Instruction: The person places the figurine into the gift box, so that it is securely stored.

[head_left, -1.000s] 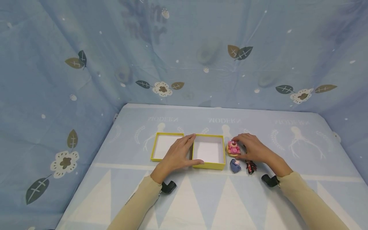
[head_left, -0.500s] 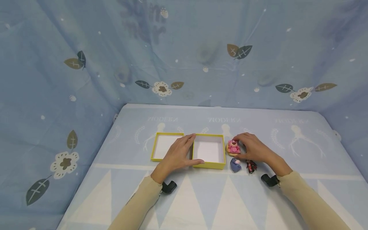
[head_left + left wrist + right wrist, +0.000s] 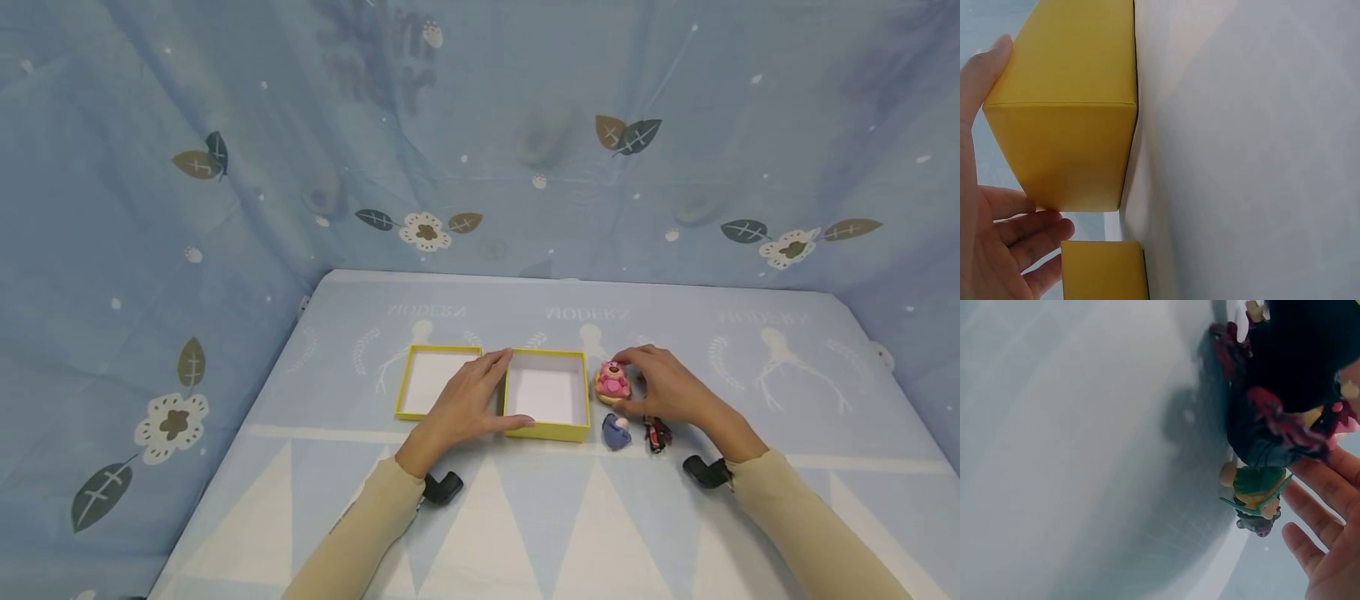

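Observation:
My left hand (image 3: pixel 465 404) lies at the left side of a yellow-edged box (image 3: pixel 551 432) with a white inside. Its thumb rests along the box's front; its fingers reach up the left side. In the left wrist view, thumb and fingertips touch the yellow box (image 3: pixel 1072 150) with fingers spread. My right hand (image 3: pixel 663 385) has thumb and index finger around a pink bear figurine (image 3: pixel 613 383) on a round yellowish base, right of the box. Nearest the right wrist camera are a dark figurine with red parts (image 3: pixel 1272 425) and a small green-clad figurine (image 3: pixel 1260 481).
A shallow yellow-rimmed lid (image 3: pixel 438 348) lies left of the box, partly behind the left hand. A blue-grey figurine (image 3: pixel 616 433) and a dark red-and-black figurine (image 3: pixel 657 435) lie in front of the right hand. A patterned cloth covers the table (image 3: pixel 525 517); blue curtains stand behind it.
The pink bear figurine and the right fingertips have shifted very slightly to the right and away. The left hand and the box stay in place.

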A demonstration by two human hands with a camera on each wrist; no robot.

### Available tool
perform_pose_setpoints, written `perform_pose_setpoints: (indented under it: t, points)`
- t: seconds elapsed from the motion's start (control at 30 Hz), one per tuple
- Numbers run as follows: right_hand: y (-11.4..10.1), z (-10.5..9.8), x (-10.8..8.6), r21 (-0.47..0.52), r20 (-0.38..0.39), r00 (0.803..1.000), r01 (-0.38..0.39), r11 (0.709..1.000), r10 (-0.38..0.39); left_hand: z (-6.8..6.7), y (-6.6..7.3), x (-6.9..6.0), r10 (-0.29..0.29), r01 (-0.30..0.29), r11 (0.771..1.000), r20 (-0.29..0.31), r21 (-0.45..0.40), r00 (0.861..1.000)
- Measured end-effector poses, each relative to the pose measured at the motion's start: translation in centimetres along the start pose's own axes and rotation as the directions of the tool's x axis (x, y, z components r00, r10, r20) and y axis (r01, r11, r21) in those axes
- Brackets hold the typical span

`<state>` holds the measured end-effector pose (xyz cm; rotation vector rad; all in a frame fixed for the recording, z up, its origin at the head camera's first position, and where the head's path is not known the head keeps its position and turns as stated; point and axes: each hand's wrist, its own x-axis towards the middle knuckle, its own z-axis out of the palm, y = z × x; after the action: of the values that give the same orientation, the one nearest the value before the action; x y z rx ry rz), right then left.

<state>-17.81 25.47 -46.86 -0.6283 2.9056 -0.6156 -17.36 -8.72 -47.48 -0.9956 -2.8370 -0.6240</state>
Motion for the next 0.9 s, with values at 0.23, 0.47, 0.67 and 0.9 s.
perform_pose_setpoints:
  t: [0.23,0.47,0.67,0.9]
  points:
    - [-0.3,-0.3,-0.1,0.0,-0.014,1.0,0.005,1.0,-0.005,-0.1,0.0,-0.2,-0.019,0.02,0.998,0.018,-0.052,1.0]
    - [-0.8,-0.9,-0.1,0.004,-0.045,0.999,0.016,1.0,-0.016,0.0,0.0,-0.2,-0.042,0.047,0.99,0.037,-0.136,0.998]
    - [-1.4,-1.3,0.0,0.016,-0.056,0.998,0.0,1.0,0.001,0.0,-0.1,-0.2,-0.032,0.035,0.989,0.025,-0.141,0.999]
    - [-2.0,-1.6,-0.1,0.034,-0.059,0.998,0.007,0.999,-0.005,0.3,-0.1,-0.1,-0.038,0.038,0.985,0.0,-0.167,0.999]
